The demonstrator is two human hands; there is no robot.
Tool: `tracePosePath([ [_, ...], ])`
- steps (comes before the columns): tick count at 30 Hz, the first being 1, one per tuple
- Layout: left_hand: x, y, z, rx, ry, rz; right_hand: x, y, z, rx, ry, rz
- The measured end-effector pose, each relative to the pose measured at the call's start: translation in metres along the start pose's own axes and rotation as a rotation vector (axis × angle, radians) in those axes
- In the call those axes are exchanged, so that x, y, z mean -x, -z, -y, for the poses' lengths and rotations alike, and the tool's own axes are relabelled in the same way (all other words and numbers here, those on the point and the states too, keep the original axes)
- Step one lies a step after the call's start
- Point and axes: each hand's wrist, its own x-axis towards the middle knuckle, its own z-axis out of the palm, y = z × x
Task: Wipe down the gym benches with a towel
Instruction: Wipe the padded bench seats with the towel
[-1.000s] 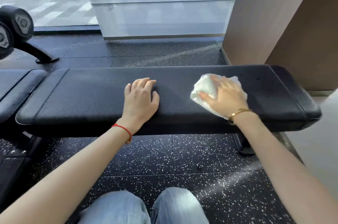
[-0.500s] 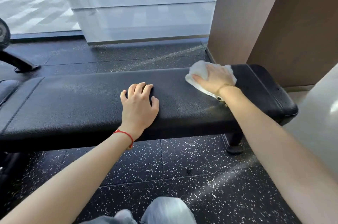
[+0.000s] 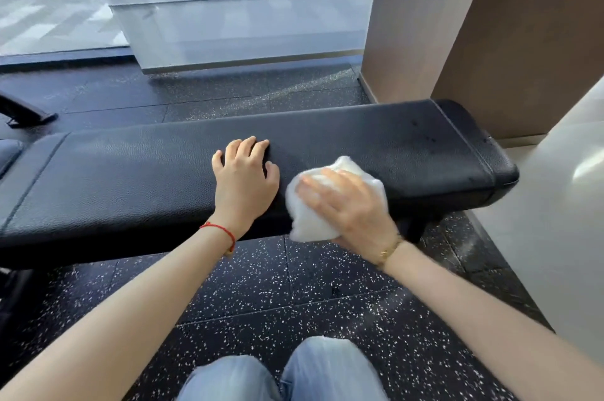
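The head view looks down on a black padded bench point(image 3: 130, 178) that runs across the frame, its right end close to a brown wall panel point(image 3: 529, 41). The left hand point(image 3: 245, 183) lies palm down on the bench top about midway along it, fingers straight and loosely spread, fingertips reaching toward the far edge; a red string point(image 3: 219, 230) circles its wrist at the near edge. Just to its right, near but not touching it, the right hand point(image 3: 349, 209) presses a white towel point(image 3: 309, 220) onto the bench at the near edge, fingers laid flat and slightly spread over the bunched cloth, pointing toward the left hand. This hand is blurred, so whether the thumb curls under the towel cannot be told. The towel shows around the fingertips and on the left of the hand, and its lower part hangs over the near edge of the bench. A gold bracelet point(image 3: 389, 250) sits on the right wrist. Under the bench is a black floor point(image 3: 261, 302) speckled with white, and the person's knees in pale blue jeans point(image 3: 327, 371) show at the bottom of the frame. Beyond the far edge stands a glass wall point(image 3: 245, 8). A second black pad point(image 3: 9, 152) touches the frame's left border.
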Motion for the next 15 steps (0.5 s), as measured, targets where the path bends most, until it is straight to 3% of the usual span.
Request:
tracePosePath([
  [4,0.001,-0.001,0.005,0.007,-0.016,-0.015,0.003,-0.013,0.009,0.173,0.077,-0.139],
  [7,0.002,0.0,0.004,0.005,-0.028,0.007,0.04,0.011,-0.037,0.127,-0.09,-0.021],
  [10,0.003,0.0,0.002,-0.011,-0.03,0.046,0.053,0.027,-0.059,0.148,-0.12,0.122],
  [15,0.004,0.0,0.0,-0.021,-0.034,0.066,0.001,0.009,-0.003,0.02,-0.138,0.037],
])
